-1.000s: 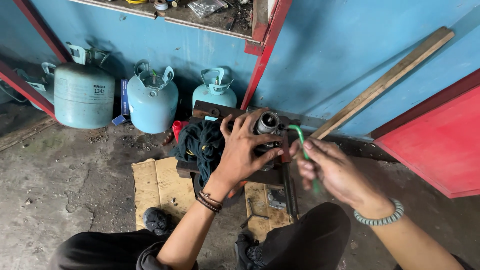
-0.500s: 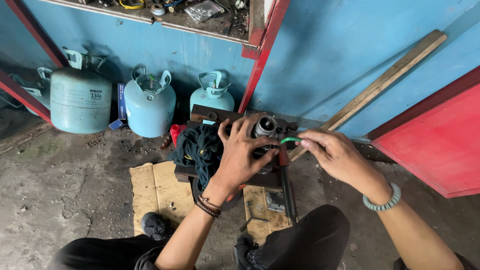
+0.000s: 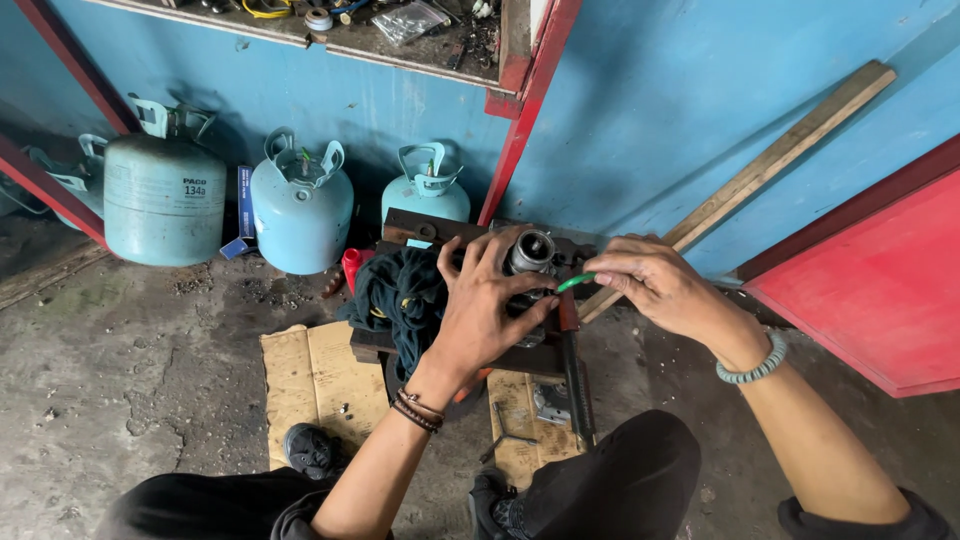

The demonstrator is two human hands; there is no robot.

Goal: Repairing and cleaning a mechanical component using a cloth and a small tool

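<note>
Metal fills our left hand [image 3: 487, 312]: a grey cylindrical part [image 3: 529, 252] with a round opening, standing on a dark block [image 3: 440, 232] on the floor, just in front of the blue wall [image 3: 650, 110]. Its long axis runs roughly upright, with the open end pointing up towards us. We spread our left fingers wide over the part's near side, palm down, wrist bent, forearm reaching up from the lower left. Our right hand [image 3: 660, 285] comes in from the right, forearm slanting across the knee, and pinches a thin green ring [image 3: 575, 283] between thumb and fingertips; the ring's free end points left at the part, close beside its rim. A dark cloth [image 3: 400, 292] lies bunched on the block just left of our left hand. Three pale blue gas cylinders [image 3: 300, 212] stand against the wall behind.
</note>
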